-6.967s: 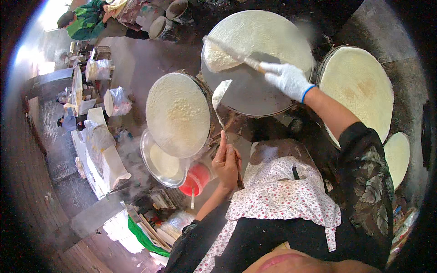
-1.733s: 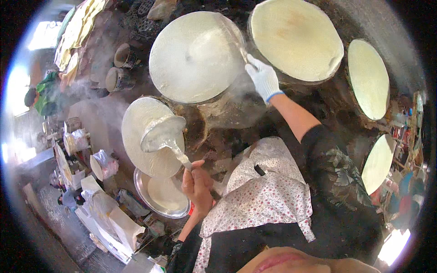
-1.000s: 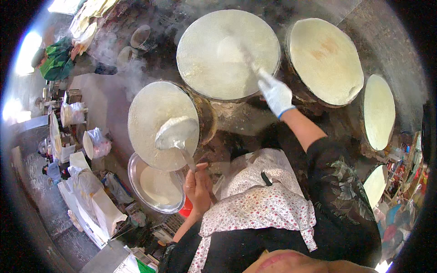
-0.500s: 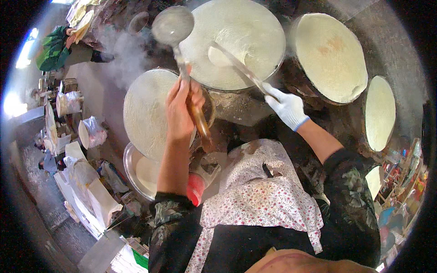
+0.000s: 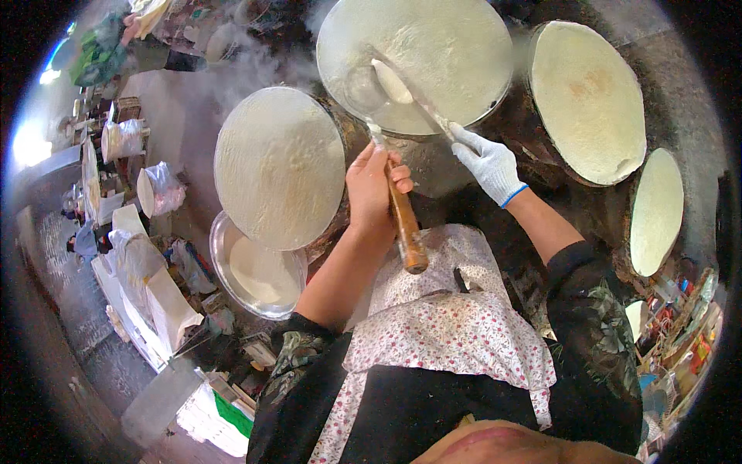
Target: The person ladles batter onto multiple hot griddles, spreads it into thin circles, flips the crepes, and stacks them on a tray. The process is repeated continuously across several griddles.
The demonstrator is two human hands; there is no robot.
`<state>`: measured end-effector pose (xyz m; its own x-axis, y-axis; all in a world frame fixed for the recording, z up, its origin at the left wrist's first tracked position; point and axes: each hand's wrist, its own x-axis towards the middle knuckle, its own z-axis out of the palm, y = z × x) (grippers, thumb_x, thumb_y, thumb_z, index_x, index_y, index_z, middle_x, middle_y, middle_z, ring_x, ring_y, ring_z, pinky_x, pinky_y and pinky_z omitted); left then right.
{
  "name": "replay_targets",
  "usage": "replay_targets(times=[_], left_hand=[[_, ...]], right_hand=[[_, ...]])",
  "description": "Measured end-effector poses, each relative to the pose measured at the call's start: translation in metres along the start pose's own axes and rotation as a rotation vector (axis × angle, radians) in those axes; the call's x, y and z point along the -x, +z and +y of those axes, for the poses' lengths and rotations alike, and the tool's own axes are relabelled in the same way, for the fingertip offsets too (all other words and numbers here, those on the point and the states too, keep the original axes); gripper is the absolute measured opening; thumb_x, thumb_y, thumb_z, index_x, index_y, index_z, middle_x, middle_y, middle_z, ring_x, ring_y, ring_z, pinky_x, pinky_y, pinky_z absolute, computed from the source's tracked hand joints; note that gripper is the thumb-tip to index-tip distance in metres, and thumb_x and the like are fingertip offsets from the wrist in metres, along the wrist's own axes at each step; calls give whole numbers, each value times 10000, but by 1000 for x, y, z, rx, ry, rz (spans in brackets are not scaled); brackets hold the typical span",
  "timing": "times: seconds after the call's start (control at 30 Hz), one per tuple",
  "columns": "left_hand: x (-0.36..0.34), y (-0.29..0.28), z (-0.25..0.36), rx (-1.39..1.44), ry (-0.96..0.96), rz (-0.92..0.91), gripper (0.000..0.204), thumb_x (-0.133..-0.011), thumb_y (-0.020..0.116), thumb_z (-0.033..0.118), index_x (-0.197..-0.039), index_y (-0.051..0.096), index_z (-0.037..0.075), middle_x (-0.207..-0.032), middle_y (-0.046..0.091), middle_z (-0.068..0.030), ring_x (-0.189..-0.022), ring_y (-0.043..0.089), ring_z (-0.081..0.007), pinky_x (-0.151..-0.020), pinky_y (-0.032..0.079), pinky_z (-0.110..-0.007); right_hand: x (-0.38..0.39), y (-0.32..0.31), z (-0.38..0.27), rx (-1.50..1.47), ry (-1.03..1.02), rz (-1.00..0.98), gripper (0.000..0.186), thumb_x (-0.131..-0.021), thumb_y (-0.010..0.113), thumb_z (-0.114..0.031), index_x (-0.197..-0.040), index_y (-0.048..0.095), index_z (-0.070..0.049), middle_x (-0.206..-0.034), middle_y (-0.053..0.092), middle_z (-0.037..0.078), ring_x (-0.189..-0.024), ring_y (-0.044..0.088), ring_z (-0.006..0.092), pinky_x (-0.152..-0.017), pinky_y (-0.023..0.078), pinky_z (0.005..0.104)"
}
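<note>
My left hand (image 5: 371, 182), bare, is closed around the brown wooden handle of a ladle (image 5: 406, 224). Its round bowl, blurred by motion, is over the near left part of a large round sheet of pale batter (image 5: 444, 42) on a griddle. In a white knit glove, my right hand (image 5: 488, 164) grips a long flat metal blade (image 5: 423, 100) that slants up and left over the same sheet. A whitish patch (image 5: 392, 82) shows alongside the blade, close to the ladle bowl. Whether the blade touches the batter I cannot tell.
Another round pale sheet (image 5: 280, 168) is at left, above a metal basin (image 5: 224, 263) of whitish batter. Two more sheets (image 5: 591, 100) curve down the right side. Steam drifts at upper left. A person in green (image 5: 99, 50) is at far left, near wrapped bundles (image 5: 161, 191).
The ladle has come down and right from beside the central sheet to over its near part, its handle swinging toward my apron. The blade stays over the batter.
</note>
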<state>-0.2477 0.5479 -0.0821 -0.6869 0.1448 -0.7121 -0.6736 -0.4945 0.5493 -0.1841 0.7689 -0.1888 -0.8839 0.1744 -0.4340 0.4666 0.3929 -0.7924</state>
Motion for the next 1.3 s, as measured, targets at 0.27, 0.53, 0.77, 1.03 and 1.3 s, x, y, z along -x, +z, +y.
replay_targets(times=[0.27, 0.53, 0.77, 1.03, 1.3], left_hand=[[60, -11, 55, 946, -483, -546, 277, -1158, 360, 217, -1267, 537, 33, -795, 398, 16, -540, 386, -59, -454, 434, -247], [46, -22, 57, 596, -240, -430, 337, -1154, 381, 191, -1436, 457, 22, -878, 406, 15, -605, 413, -33, -441, 449, -199], [35, -34, 50, 588, -274, -409, 320, -1145, 411, 174, -1430, 475, 43, -916, 446, 4, -629, 440, -49, -482, 457, -210], [-4, -21, 19, 151, -57, -275, 229, -1114, 489, 174, -1312, 556, 81, -895, 526, -7, -629, 466, -38, -501, 450, -193], [-38, -2, -35, -35, 110, 20, 68, -1068, 489, 120, -1086, 528, 67, -789, 523, -44, -545, 478, -118, -471, 423, -302]], right_hand=[[33, -44, -64, -571, 164, -10, 420, -987, 739, -212, -1378, 693, -67, -837, 692, -38, -553, 490, 17, -491, 402, 212], [12, -16, -25, -96, -93, -30, 451, -984, 727, -269, -1401, 669, -109, -1344, 727, 81, -1222, 681, 175, -1087, 475, 297], [-5, 21, -14, -391, -182, 432, 451, -1002, 702, -297, -1375, 672, -45, -1341, 717, 136, -1219, 693, 212, -1067, 499, 319], [68, 37, 29, -312, -62, 185, 491, -961, 765, -222, -1421, 650, -94, -1395, 693, 97, -1259, 656, 139, -1070, 490, 275], [93, 13, 49, 91, -106, 253, 451, -935, 787, -248, -1377, 701, -222, -1163, 777, 110, -953, 786, 186, -841, 596, 289]])
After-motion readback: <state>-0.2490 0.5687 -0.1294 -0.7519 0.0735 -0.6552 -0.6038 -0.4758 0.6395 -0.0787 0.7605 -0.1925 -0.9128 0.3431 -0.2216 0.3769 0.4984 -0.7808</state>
